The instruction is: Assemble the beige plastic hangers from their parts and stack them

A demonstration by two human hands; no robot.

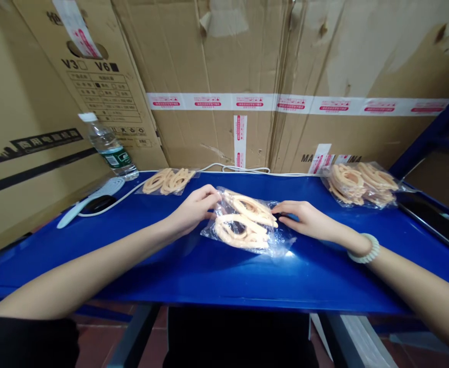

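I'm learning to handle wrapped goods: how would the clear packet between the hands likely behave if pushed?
The clear packet may slide easily, since its film looks glossy. The loose, wrinkled edges will probably crumple under pressure. Its broad, flattish shape makes rolling seem unlikely.

This looks like a small work spot, maybe a corner of a workshop. Big brown cardboard [217, 61] stands like walls, with printed tape [223, 101] across it. There are clear bags [247, 225] of tan loops [228, 237] at a blue tabletop [217, 286].
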